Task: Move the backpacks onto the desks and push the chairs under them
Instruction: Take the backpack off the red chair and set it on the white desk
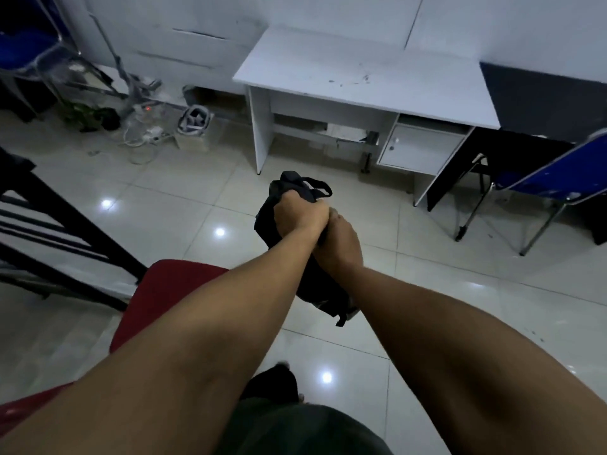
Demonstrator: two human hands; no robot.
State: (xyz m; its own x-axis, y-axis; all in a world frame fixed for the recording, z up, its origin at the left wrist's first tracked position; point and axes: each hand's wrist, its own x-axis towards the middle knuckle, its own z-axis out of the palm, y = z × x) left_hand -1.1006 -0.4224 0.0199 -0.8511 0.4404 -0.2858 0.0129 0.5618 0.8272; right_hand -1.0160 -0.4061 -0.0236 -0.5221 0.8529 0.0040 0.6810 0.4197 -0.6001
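Head view, and we read it from left to right. At eight o'clock sits the red chair (170, 290), standing out on the open tiled floor (164, 198) and well apart from any desk. Near the centre we hold the black backpack (279, 218) in the air with both arms stretched forward. Our left hand (300, 215) is closed tight around bunched fabric near the top of the bag; our right hand (341, 241), touching the left, is also clenched on the bag just behind it. At twelve to one o'clock stands the white desk (361, 77), its top bare. At three o'clock a blue chair (551, 182) stands partly out from a dark desk (542, 93).

We judge the task early: this backpack is lifted but not yet on a desk, and neither chair looks pushed under. Other backpacks are not visible.

The bag's long axis runs from about six o'clock up toward twelve, its top with the carry loop (315, 187) pointing away from us at the white desk, its bottom end hanging back toward our body.
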